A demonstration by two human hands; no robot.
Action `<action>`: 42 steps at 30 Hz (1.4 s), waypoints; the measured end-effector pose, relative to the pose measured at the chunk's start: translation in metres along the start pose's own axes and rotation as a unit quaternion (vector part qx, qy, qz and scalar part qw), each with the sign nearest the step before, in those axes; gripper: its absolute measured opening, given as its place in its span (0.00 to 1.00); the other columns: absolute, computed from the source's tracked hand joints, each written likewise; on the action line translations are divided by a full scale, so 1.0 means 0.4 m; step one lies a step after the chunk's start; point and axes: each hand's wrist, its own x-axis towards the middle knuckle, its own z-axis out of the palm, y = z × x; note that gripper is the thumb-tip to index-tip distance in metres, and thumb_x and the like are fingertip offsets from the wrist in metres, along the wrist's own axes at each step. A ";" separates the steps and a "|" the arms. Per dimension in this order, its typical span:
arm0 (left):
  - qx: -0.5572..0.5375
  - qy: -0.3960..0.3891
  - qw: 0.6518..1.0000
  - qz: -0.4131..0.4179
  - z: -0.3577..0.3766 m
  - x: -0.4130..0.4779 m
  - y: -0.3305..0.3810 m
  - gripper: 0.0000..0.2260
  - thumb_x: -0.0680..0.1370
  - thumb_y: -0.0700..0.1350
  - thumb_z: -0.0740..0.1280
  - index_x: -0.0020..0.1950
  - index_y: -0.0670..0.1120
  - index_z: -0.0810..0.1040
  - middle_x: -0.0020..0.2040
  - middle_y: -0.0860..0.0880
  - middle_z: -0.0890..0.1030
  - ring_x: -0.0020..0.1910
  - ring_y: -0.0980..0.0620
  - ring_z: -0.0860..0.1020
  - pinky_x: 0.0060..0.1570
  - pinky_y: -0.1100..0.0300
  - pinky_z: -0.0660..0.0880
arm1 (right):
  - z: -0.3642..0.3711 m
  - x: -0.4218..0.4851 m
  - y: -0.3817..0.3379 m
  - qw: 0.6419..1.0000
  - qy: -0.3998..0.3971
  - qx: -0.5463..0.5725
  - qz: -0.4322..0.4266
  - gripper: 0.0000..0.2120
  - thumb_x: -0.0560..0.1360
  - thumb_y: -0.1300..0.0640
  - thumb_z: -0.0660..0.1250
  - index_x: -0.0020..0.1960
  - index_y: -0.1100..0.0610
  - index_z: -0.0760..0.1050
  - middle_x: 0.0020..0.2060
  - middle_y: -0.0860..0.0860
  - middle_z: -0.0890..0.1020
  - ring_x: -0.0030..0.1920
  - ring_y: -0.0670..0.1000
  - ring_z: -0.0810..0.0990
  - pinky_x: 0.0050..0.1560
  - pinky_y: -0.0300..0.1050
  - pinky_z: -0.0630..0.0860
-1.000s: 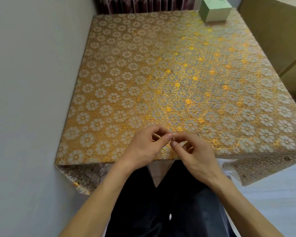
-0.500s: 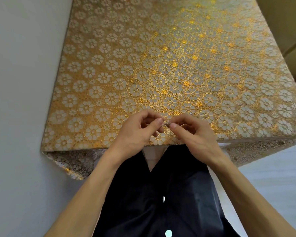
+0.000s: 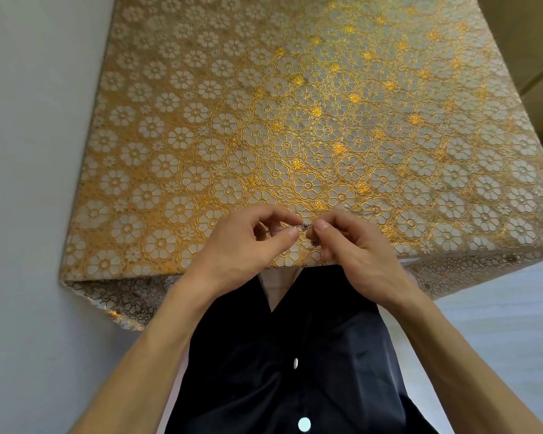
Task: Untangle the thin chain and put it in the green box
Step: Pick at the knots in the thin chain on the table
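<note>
Pinches thin silver chain (image 3: 304,227) in left hand (image 3: 248,247) and right hand (image 3: 359,250), stretched left-right, above gold flower-patterned tablecloth (image 3: 264,120) beside pale grey wall (image 3: 29,151).

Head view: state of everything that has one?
thin chain, tangled, small knot held between both hands just above the cloth
left hand, fingers pinch the chain left of the knot
right hand, fingers pinch the chain right of the knot
tablecloth, spread flat over the table, near edge hanging down
shirt, open at the neck, buttoned lower down
</note>
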 end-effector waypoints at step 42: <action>0.045 0.055 0.997 0.024 0.024 -0.008 0.003 0.01 0.77 0.49 0.73 0.47 0.56 0.84 0.35 0.59 0.75 0.32 0.59 0.71 0.35 0.69 0.66 | 0.018 -0.006 0.002 0.977 0.114 -0.151 -0.099 0.02 0.75 0.59 0.73 0.46 0.53 0.83 0.37 0.40 0.82 0.35 0.45 0.78 0.37 0.28 0.69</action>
